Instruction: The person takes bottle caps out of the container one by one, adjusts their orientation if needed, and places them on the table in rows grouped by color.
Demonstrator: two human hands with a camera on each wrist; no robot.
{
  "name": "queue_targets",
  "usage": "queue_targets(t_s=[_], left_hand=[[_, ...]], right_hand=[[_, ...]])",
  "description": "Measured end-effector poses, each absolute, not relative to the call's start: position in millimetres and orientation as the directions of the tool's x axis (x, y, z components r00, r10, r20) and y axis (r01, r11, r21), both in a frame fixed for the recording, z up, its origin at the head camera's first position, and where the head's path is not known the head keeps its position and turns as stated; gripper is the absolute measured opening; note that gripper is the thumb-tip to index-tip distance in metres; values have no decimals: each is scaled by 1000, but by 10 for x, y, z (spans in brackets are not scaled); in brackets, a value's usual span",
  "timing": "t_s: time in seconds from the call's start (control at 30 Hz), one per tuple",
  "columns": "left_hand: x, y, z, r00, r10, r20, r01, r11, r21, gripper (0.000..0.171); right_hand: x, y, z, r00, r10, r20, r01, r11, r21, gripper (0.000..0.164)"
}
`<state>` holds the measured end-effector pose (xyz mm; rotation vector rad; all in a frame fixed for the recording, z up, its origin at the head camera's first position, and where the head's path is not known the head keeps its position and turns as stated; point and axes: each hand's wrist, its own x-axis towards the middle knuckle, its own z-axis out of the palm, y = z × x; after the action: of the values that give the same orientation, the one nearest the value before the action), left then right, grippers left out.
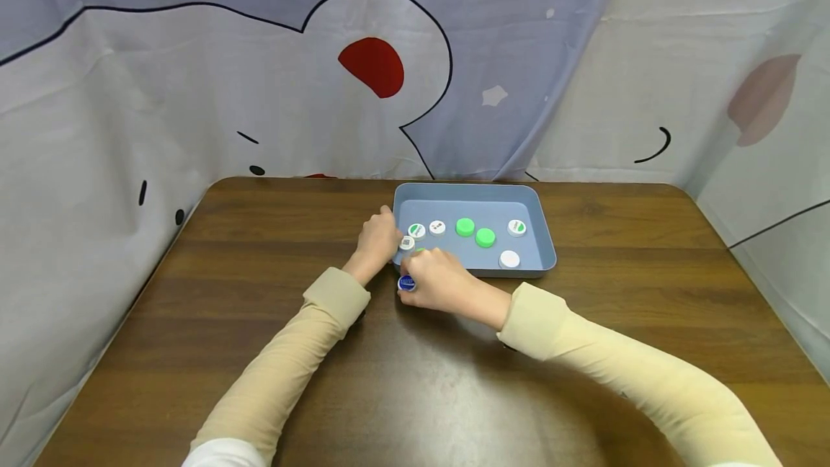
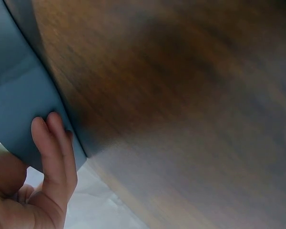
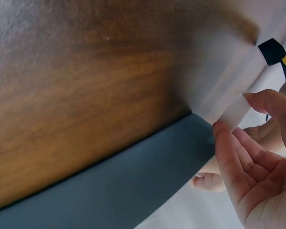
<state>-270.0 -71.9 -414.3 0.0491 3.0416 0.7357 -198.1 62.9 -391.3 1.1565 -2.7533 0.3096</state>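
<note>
In the head view my right hand [image 1: 441, 281] is at the front left corner of a blue-grey tray [image 1: 467, 193]. It pinches a round bottle cap [image 1: 406, 283] with a blue top between thumb and finger. From the right wrist view, the cap's white side [image 3: 234, 112] shows between the fingertips. My left hand [image 1: 377, 242] grips the tray's left wall; two of its fingers [image 2: 51, 143] lie against the outside, with the thumb near the rim. Inside, by that hand, lie a white cap with a dark pattern [image 1: 406, 243] and a green-and-white cap [image 1: 416, 231].
Also in the tray are a white cap with dark marks [image 1: 437, 228], green caps [image 1: 465, 227], a plain white cap [image 1: 509, 259] and another green-and-white cap [image 1: 516, 228]. The tray sits on a brown wooden table [image 1: 292, 236]. A printed curtain [image 1: 259, 92] hangs behind.
</note>
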Motion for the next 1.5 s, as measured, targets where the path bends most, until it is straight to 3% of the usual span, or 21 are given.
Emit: queue_targets(t_s=[1.5], left_hand=[[-2677, -718, -4136, -999, 33, -16, 22, 879, 476, 30]], right_hand=[[-1928, 525, -4114, -679, -714, 169, -733, 673, -102, 19]])
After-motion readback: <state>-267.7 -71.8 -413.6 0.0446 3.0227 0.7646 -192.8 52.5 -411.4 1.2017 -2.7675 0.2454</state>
